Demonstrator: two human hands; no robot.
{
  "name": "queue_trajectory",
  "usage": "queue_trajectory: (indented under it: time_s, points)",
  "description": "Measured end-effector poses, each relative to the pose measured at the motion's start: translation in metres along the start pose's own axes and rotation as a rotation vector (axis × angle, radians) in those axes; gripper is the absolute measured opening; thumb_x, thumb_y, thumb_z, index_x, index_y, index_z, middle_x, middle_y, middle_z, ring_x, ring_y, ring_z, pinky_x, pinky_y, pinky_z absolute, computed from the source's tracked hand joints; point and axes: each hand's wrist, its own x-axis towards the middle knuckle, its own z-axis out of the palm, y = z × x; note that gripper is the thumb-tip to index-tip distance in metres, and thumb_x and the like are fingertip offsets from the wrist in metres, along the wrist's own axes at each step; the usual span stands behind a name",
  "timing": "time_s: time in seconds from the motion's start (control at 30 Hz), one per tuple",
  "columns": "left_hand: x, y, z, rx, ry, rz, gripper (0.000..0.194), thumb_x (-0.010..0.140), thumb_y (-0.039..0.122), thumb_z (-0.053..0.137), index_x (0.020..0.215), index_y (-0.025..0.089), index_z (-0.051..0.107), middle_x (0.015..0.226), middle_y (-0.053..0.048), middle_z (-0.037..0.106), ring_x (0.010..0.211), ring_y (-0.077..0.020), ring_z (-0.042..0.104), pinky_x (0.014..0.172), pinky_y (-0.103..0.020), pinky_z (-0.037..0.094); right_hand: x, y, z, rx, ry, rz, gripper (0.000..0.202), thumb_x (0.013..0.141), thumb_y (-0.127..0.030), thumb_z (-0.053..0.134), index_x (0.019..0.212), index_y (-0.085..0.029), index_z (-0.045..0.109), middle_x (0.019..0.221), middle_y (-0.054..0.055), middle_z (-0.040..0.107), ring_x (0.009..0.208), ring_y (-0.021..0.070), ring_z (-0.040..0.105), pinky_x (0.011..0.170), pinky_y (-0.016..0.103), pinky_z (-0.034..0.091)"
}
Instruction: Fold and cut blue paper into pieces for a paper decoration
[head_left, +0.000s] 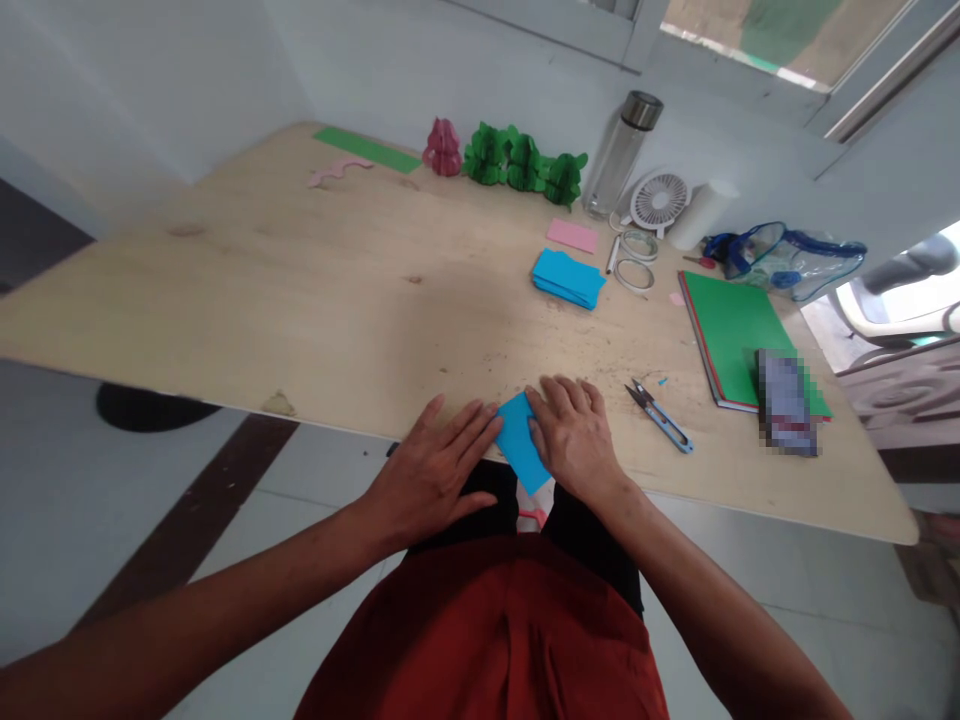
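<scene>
A small blue paper (520, 440) lies at the near edge of the wooden table (300, 290), its lower end sticking out past the edge. My left hand (431, 470) lies flat beside it, fingertips touching its left side. My right hand (574, 435) presses flat on its right side. Neither hand is closed around the paper.
Small snips (660, 413) lie just right of my right hand. Farther back are a stack of blue paper (568, 277), a pink slip (572, 235), tape rolls (636, 258), green and pink paper figures (517, 160), a bottle (622, 155), a small fan (659, 200) and a green-topped paper pad (731, 335).
</scene>
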Motion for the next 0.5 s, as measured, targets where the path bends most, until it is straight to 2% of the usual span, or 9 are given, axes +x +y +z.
queue_trajectory:
  time_s: [0.2,0.37,0.5]
  points:
    - [-0.011,0.006,-0.004,-0.018,0.04,-0.056,0.064,0.094,0.057,0.038,0.144,0.017,0.039,0.144,-0.011,0.048,0.14,-0.0267,0.034,0.119,-0.051,0.005,-0.002,0.001,0.002,-0.001,0.003,-0.005,0.04,0.096,-0.026,0.044,0.133,-0.015,0.053,0.135,0.015,0.054,0.125,0.0304,0.042,0.107,0.05,0.028]
    - [-0.007,0.011,0.007,0.003,0.084,-0.052,0.063,0.093,0.054,0.041,0.144,0.016,0.039,0.147,-0.01,0.045,0.142,-0.0266,0.031,0.119,-0.052,0.008,-0.005,-0.001,0.004,0.007,0.034,0.006,0.043,0.095,-0.027,0.046,0.137,-0.019,0.05,0.138,0.013,0.052,0.13,0.031,0.038,0.109,0.052,0.024]
    - [-0.006,0.011,0.014,0.04,0.072,-0.04,0.064,0.091,0.054,0.045,0.143,0.016,0.04,0.147,-0.01,0.044,0.142,-0.0253,0.03,0.119,-0.051,0.011,-0.005,-0.009,0.0,0.014,0.023,-0.151,0.045,0.096,-0.029,0.046,0.14,-0.028,0.046,0.142,0.008,0.05,0.135,0.0301,0.034,0.113,0.053,0.016]
